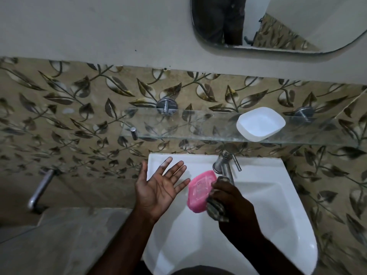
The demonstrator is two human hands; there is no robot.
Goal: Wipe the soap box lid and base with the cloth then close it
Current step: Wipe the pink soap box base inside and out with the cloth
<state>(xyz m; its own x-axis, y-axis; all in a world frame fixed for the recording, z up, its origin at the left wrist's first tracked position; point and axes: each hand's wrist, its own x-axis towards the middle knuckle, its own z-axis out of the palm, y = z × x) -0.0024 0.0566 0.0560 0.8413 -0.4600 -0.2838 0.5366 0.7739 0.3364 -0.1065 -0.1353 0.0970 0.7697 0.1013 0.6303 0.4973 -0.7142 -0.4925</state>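
Right hand [234, 203] grips cloth [216, 209] and pink box half [200, 189] together above the sink [278, 195], probably for wiping; left hand [156, 187] spread, empty; white half [260, 124] parked on far shelf [178, 124].

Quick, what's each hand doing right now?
Left hand: open, holding nothing.
Right hand: gripping the cloth against the pink lid.

- Leaf-patterned tile wall [79, 116] mid-frame, plain grey wall [99, 26] above.
- Mirror [297, 20] upper right.
- Glass shelf [188, 126] centre right.
- White sink [278, 211], steel tap [225, 165], lower centre.
- Metal bar [40, 188] lower left.
- Dim light.
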